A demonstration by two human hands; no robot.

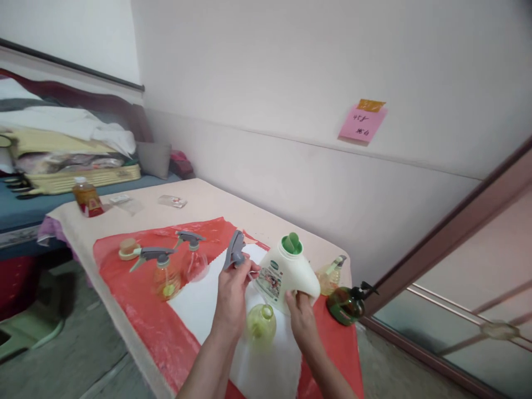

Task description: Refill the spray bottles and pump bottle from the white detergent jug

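My left hand [233, 296] is closed around a grey spray trigger head [236, 249], held above the table. My right hand [301, 316] grips a white detergent jug [297, 277] low on its handle side. The jug has a printed label, and its green spout [292, 244] shows uncapped. Below and between my hands, an open yellow-green spray bottle [261, 324] stands without a trigger on a white cloth [197, 307]. Left of it are two clear bottles with grey triggers, one orange-tinted [167, 280] and one pinkish [194, 263].
Red plastic sheeting [137, 310] covers part of the table. A yellowish spray bottle [331, 277] and a dark green pump bottle [347, 305] stand at the right edge. A round brush [128, 247] lies left. An amber bottle [87, 198] stands at the far left corner.
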